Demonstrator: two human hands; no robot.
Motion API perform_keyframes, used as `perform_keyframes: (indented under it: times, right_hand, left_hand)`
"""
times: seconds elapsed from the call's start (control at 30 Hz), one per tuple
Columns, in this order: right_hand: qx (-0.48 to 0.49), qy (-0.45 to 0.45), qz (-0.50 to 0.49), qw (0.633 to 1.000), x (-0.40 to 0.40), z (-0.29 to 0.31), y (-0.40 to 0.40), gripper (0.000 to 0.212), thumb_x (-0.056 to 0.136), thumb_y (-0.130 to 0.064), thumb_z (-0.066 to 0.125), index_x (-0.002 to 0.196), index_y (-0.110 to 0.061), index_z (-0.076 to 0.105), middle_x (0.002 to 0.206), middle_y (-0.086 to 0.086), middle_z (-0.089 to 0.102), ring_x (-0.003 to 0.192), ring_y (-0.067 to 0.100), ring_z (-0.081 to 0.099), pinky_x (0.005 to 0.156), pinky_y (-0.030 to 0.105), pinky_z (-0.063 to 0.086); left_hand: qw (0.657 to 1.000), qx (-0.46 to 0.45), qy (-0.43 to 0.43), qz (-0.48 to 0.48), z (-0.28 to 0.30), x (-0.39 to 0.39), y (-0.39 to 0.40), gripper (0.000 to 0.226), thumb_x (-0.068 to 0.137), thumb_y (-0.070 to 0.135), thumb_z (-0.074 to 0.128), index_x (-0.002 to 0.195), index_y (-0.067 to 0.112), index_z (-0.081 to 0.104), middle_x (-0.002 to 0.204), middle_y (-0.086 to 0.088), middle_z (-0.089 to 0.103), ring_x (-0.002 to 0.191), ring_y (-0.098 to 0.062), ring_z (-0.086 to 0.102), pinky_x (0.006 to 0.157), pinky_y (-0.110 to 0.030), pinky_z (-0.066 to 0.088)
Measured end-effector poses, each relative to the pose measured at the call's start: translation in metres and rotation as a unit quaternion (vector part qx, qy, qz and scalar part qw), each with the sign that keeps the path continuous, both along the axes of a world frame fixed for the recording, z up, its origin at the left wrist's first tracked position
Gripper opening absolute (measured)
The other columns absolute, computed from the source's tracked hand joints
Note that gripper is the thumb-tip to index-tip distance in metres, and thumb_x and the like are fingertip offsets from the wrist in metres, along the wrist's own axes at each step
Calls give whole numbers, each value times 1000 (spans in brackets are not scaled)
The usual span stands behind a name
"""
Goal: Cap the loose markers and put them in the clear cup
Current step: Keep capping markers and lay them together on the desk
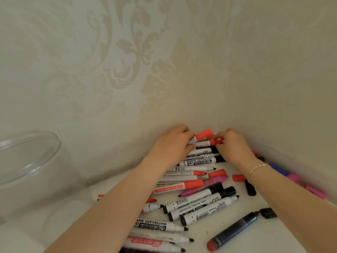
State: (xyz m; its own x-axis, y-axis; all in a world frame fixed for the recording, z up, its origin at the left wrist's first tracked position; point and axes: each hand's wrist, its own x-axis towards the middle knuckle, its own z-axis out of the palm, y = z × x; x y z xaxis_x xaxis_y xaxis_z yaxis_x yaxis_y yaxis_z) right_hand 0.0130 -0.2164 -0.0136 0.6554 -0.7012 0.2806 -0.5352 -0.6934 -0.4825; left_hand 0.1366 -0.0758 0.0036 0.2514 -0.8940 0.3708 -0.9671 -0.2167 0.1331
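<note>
1. At the far edge of the white desk (237, 234), against the patterned wall (127, 61), both hands meet over a pile of whiteboard markers (197, 181).
2. The left hand (171, 145) curls its fingers around a white marker with a red cap (202, 135), which tilts upward towards the wall.
3. The right hand (232, 145) pinches the red end of a second marker (209, 142) lying just below the first; whether that red end is a cap or a bare tip is hard to tell.
4. A thin silver bracelet (258, 169) circles the right wrist.
5. Below the hands, black, red and pink markers lie side by side and overlapping, some capped, some with bare tips.
6. A loose red cap (239, 178) and a loose black cap (250, 189) lie just beside the right forearm.
7. A dark blue marker (235, 231) with a red end lies near the desk's front right, with a black cap (268, 213) by its tip.
8. Blue and pink markers (299, 181) lie along the right edge.
9. The clear cup (27, 161) stands at the left edge, well apart from the pile.
</note>
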Motion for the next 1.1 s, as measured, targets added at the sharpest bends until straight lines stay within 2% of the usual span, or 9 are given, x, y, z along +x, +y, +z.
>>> perform_keyframes:
  times: [0.1, 0.17, 0.33, 0.5, 0.67, 0.73, 0.8, 0.9, 1.1]
  right_hand:
    - [42, -46, -7, 998, -4, 2, 0, 41, 81, 8, 49, 113, -11, 67, 105, 12, 59, 94, 25, 57, 73, 20, 36]
    - [86, -77, -24, 993, -7, 2, -1, 38, 82, 8, 51, 111, -10, 67, 107, 10, 63, 90, 20, 56, 73, 20, 37]
    - [179, -157, -81, 968, -16, -1, -7, 30, 81, 9, 48, 91, -13, 65, 101, 9, 66, 91, 25, 62, 79, 33, 50]
    - [134, -200, -91, 966, -22, -1, -2, 27, 81, 9, 46, 99, -7, 59, 96, 9, 60, 88, 23, 56, 72, 28, 40]
    - [49, -126, -21, 991, -20, -2, 3, 21, 79, 7, 54, 86, -9, 65, 96, 9, 55, 85, 21, 54, 71, 21, 36]
    - [40, -90, 12, 995, -19, -1, 8, 20, 79, 6, 56, 80, -10, 68, 91, 5, 55, 83, 19, 55, 67, 18, 32]
    - [37, -56, 50, 996, -18, -2, 13, 21, 81, 4, 56, 80, -11, 71, 92, 2, 59, 87, 17, 55, 68, 16, 31]
    - [37, -27, 101, 994, -18, -1, 21, 27, 84, 4, 53, 96, -8, 74, 106, 5, 66, 97, 14, 56, 79, 11, 32]
    - [-7, 8, 111, 994, -18, 2, 32, 37, 85, 2, 49, 112, -12, 69, 118, 7, 64, 110, 20, 56, 92, 17, 36]
  left_hand:
    - [999, -10, -37, -1, 7, -7, -6, 38, 93, 35, 56, 130, 25, 54, 109, -1, 52, 105, -18, 49, 72, -28, 37]
    - [1000, -2, -30, -4, 11, -11, -11, 44, 91, 32, 60, 133, 24, 50, 111, -1, 57, 107, -19, 52, 75, -30, 40]
    - [1000, 1, -31, 5, 12, -23, -26, 28, 89, 29, 62, 108, 13, 50, 105, -6, 63, 96, -27, 58, 72, -35, 46]
    - [1000, 19, 6, -15, 1, -20, -28, 23, 91, 30, 60, 108, 15, 66, 114, -3, 57, 108, -21, 52, 84, -34, 44]
    - [998, 59, 11, 21, 12, -10, -3, 13, 89, 24, 60, 98, 23, 68, 92, 4, 51, 94, -19, 56, 68, -26, 35]
    - [994, 92, -5, 61, 19, -4, 9, 7, 84, 24, 62, 89, 25, 67, 85, 7, 57, 90, -19, 59, 64, -26, 34]
    - [987, 131, -18, 89, 22, 0, 20, 8, 82, 26, 63, 88, 25, 68, 90, 4, 67, 90, -18, 61, 65, -26, 37]
    - [981, 162, -26, 102, 20, 1, 29, 15, 84, 25, 61, 96, 27, 70, 99, 3, 70, 96, -18, 62, 71, -26, 41]
    - [979, 164, -39, 115, 8, 0, 30, 21, 85, 28, 58, 102, 22, 70, 99, 0, 71, 94, -21, 65, 71, -27, 46]
